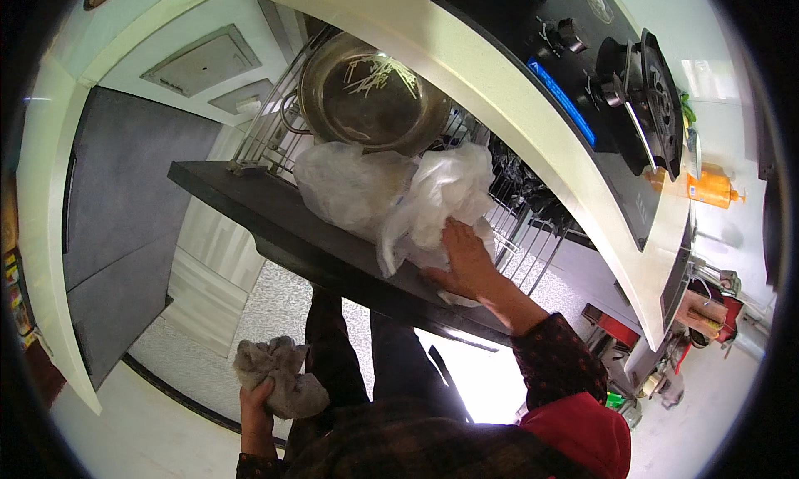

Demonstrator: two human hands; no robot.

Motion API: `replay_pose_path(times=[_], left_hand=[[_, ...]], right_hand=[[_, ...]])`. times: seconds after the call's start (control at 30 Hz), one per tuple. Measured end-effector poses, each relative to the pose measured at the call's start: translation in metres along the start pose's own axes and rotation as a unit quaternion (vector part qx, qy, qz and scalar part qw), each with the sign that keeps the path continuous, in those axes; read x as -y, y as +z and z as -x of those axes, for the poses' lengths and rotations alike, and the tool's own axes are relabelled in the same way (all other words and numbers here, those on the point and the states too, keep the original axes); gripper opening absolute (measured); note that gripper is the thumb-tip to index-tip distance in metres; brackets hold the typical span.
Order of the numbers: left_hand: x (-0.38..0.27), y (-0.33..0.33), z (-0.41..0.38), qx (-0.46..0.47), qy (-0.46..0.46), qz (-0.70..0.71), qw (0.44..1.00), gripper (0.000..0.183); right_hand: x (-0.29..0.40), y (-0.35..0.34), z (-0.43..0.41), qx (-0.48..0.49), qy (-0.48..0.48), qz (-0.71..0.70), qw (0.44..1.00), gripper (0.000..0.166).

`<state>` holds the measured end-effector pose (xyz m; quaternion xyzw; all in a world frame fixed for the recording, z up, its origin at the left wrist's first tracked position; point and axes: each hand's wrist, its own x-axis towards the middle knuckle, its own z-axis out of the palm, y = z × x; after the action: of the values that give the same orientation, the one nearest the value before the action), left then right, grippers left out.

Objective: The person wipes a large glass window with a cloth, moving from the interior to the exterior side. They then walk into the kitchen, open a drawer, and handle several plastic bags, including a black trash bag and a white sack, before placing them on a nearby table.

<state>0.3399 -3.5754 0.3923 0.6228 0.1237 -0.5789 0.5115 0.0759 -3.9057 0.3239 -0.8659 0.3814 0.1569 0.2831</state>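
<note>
My left hand (254, 399) grips a crumpled grey cloth (284, 379) low on the left, in front of my legs. My right hand (467, 263) rests on a white plastic bag (449, 189) at the front of a pulled-out wire drawer. Its fingers press into the plastic and the thumb stands apart; whether they grip it I cannot tell. A second white plastic bag (349, 182) lies to the left. Behind the bags sits a wide metal pot (374, 126) with a looped handle. Pale thin strips (384, 76), or their reflection, show within it.
The drawer's dark front panel (349, 242) juts out before my legs. Black plastic bags (530, 179) lie in the drawer's right part. Above runs a pale countertop edge (499, 86) with a black gas hob (580, 98). An orange pump bottle (711, 189) stands beyond the hob.
</note>
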Motion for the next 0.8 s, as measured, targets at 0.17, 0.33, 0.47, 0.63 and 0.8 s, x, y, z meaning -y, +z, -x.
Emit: replay_pose_path(times=[0.17, 0.33, 0.47, 0.63, 0.8], left_hand=[[-0.001, 0.006, 0.003, 0.01, 0.015, -0.007, 1.0, 0.073], [0.003, -0.002, 0.003, -0.012, 0.001, -0.02, 1.0, 0.069], [0.004, 0.001, 0.003, -0.015, 0.015, 0.003, 1.0, 0.07], [0.004, 0.001, 0.005, -0.023, 0.006, 0.018, 1.0, 0.072], [0.005, -0.001, 0.002, -0.03, 0.011, 0.019, 0.999, 0.068]], right_hand=[[-0.019, 0.027, -0.032, -0.052, -0.02, 0.075, 0.996, 0.07], [-0.044, 0.017, -0.012, -0.039, 0.012, -0.055, 0.998, 0.055], [-0.052, -0.012, -0.002, -0.06, 0.013, -0.13, 0.99, 0.045], [-0.022, -0.06, 0.024, -0.159, -0.012, -0.186, 0.969, 0.034], [-0.002, -0.096, 0.038, -0.133, 0.012, -0.251, 0.959, 0.033]])
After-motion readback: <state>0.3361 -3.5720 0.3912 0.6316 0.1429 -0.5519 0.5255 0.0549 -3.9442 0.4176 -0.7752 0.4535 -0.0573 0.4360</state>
